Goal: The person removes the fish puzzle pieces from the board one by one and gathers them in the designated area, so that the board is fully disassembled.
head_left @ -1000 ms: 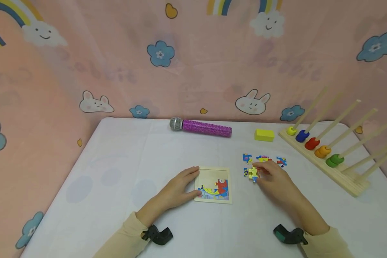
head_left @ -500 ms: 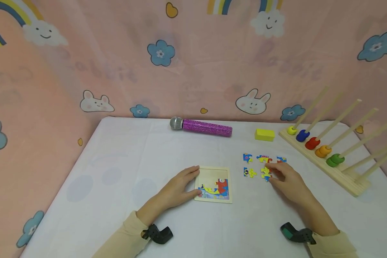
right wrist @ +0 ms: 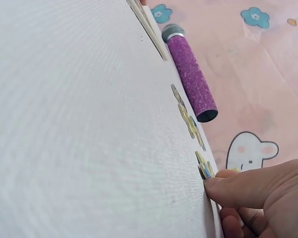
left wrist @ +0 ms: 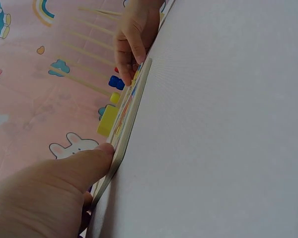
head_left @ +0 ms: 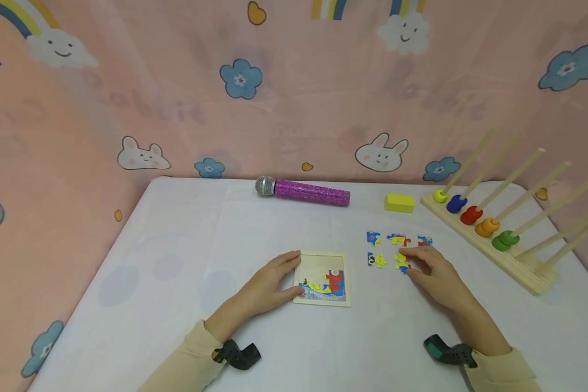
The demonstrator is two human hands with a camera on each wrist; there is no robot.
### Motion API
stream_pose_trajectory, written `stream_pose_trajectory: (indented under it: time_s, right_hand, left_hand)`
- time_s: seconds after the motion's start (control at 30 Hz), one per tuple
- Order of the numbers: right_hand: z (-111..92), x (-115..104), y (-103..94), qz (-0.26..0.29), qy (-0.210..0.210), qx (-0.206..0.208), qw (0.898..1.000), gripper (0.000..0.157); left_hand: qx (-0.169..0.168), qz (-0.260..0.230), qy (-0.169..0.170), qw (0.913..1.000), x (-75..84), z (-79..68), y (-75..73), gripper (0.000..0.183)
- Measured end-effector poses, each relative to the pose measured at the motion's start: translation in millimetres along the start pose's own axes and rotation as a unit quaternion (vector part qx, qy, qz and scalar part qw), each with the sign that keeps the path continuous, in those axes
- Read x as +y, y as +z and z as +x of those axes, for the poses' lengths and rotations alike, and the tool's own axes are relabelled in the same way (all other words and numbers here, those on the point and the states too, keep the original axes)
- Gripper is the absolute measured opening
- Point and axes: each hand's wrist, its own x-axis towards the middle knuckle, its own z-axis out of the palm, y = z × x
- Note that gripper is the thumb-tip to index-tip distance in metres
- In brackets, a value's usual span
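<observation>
In the head view my left hand [head_left: 263, 287] holds the left side of a square wooden puzzle tray [head_left: 322, 304], its thumb over the lower left part. Assembled blue, yellow and red pieces [head_left: 334, 282] fill the tray's lower and right parts. To the right, my right hand [head_left: 440, 276] pinches a yellow puzzle piece [head_left: 400, 261] with a blue tip, low at the tabletop; the fingers partly cover it. In the right wrist view the thumb [right wrist: 238, 190] presses this piece's edge. Loose puzzle pieces [head_left: 377, 260] lie left of it, and others [head_left: 398, 239] lie behind.
A purple glittery microphone [head_left: 312, 193] lies at the back of the white table [head_left: 201, 228]. Right of it sits a yellow block [head_left: 399, 203]. A wooden peg stand [head_left: 490, 247] with coloured beads and tall rods stands at the right. A pink patterned cloth [head_left: 294, 103] hangs behind.
My right hand has moved right with the yellow, blue-tipped piece, uncovering loose pieces to its left, and has stayed there over the last half second. My left hand keeps its place on the tray.
</observation>
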Motion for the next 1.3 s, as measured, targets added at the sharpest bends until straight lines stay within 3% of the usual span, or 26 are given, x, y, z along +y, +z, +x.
stream_pose_trajectory:
  time_s: [0.23,0.53,0.8,1.1,1.3]
  right_hand:
    - [1,-2,-0.5,-0.001,0.014,-0.011,1.0,0.041]
    - [0,-1,0.3,0.02,0.002,-0.007,1.0,0.041]
    - [-1,-7,1.4,0.018,0.028,0.002,0.999,0.047]
    - [-3,-32,11.0,0.036,0.018,-0.009,0.999,0.05]
    - [-5,-45,26.0,0.05,-0.034,-0.016,0.998,0.048]
  left_hand:
    - [0.001,-0.003,0.001,1.0,0.8,-0.5,-0.8,0.068]
    - [-0.005,-0.003,-0.003,1.0,1.6,0.5,-1.2,0.069]
    - [-0.003,-0.003,-0.001,1.0,1.4,-0.3,-1.0,0.069]
    - [-0.003,-0.003,-0.001,1.0,1.7,0.0,-1.4,0.069]
    - [-0.003,-0.005,-0.001,1.0,2.1,0.1,-1.5,0.068]
